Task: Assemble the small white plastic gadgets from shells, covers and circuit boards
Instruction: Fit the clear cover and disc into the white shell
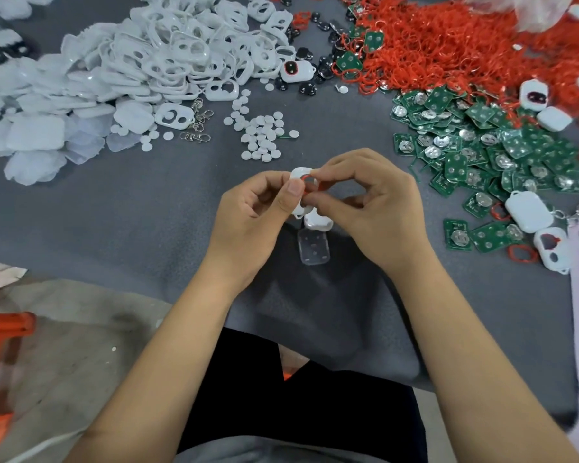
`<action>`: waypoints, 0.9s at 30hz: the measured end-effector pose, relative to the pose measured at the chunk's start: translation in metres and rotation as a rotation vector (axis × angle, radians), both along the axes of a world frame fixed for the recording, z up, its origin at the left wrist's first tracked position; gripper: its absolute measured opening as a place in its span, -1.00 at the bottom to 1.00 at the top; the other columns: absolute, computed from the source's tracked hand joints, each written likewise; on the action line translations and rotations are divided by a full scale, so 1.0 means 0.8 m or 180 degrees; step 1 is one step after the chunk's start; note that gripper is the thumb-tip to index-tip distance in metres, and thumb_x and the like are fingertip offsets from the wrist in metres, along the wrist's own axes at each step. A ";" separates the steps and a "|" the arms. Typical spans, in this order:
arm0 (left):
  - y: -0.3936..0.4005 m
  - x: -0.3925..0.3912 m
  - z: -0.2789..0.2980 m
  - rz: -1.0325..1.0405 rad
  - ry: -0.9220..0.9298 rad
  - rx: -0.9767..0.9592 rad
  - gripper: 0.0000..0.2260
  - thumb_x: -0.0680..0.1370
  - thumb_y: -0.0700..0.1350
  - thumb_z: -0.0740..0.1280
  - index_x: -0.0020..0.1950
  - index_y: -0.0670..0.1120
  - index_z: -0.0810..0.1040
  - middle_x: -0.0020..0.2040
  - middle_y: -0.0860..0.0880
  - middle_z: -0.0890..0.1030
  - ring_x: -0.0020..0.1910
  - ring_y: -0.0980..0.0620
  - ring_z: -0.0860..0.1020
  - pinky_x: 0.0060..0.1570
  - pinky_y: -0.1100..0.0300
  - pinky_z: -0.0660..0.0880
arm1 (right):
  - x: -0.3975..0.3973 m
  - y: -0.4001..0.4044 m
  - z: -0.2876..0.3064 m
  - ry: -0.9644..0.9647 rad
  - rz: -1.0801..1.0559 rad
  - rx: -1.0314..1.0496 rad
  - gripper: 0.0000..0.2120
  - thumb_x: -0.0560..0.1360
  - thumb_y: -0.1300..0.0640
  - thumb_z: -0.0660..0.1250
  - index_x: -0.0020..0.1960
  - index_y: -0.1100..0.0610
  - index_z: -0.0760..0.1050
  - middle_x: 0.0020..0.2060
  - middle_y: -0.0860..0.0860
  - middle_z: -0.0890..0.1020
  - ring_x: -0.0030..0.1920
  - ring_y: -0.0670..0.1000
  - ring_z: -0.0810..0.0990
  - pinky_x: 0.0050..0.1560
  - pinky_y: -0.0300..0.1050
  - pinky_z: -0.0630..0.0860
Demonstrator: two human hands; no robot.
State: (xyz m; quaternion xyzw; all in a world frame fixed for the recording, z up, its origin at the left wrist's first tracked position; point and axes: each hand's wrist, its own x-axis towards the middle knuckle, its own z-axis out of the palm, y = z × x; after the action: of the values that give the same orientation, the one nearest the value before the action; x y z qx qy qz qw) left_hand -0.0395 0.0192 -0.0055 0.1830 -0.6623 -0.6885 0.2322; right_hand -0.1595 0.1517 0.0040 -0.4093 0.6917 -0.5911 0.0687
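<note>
Left hand: left hand pinches the white cover, thumb curled over its face.
Right hand: right hand has fingertips curled on a red ring at the cover's hole.
Cover: held up just above the clear shell lying on the grey cloth.
Boards: green circuit boards heaped right of the cover.
Spare covers: white pile off to its far left.

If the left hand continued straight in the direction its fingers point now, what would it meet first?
The left hand points right, toward the white cover it pinches, so its fingers would likely meet the right hand first. Depth is unclear.
</note>
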 end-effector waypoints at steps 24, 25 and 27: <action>0.001 0.005 0.006 -0.0050 0.0041 -0.0254 -0.85 0.69 -0.13 0.35 0.15 0.06 0.70 -0.05 0.11 0.76 -0.07 0.20 0.68 -0.08 0.25 0.64 | 0.006 0.003 0.000 -0.0133 -0.0114 0.0242 -0.76 0.43 0.16 0.62 0.09 0.09 0.74 -0.05 0.06 0.61 -0.14 0.07 0.66 -0.30 0.10 0.65; 0.001 0.005 0.007 -0.0048 0.0011 -0.0206 -0.85 0.69 -0.12 0.34 0.15 0.04 0.70 -0.05 0.10 0.76 -0.06 0.20 0.68 -0.10 0.28 0.62 | 0.006 0.003 0.000 -0.0153 -0.0093 0.0219 -0.75 0.43 0.16 0.62 0.10 0.08 0.74 -0.05 0.07 0.60 -0.14 0.08 0.66 -0.31 0.07 0.66; 0.001 0.005 0.007 -0.0029 -0.0032 -0.0090 -0.85 0.69 -0.11 0.33 0.15 0.01 0.70 -0.03 0.08 0.76 -0.04 0.19 0.69 -0.11 0.31 0.60 | 0.008 0.001 0.001 -0.0236 -0.0014 0.0125 -0.74 0.44 0.15 0.61 0.12 0.06 0.73 -0.04 0.07 0.58 -0.14 0.07 0.65 -0.32 -0.03 0.68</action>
State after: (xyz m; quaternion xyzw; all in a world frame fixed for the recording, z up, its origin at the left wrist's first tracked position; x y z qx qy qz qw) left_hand -0.0354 0.0201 0.0000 0.1801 -0.6739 -0.6792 0.2283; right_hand -0.1534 0.1526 0.0045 -0.3842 0.7010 -0.5922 0.1010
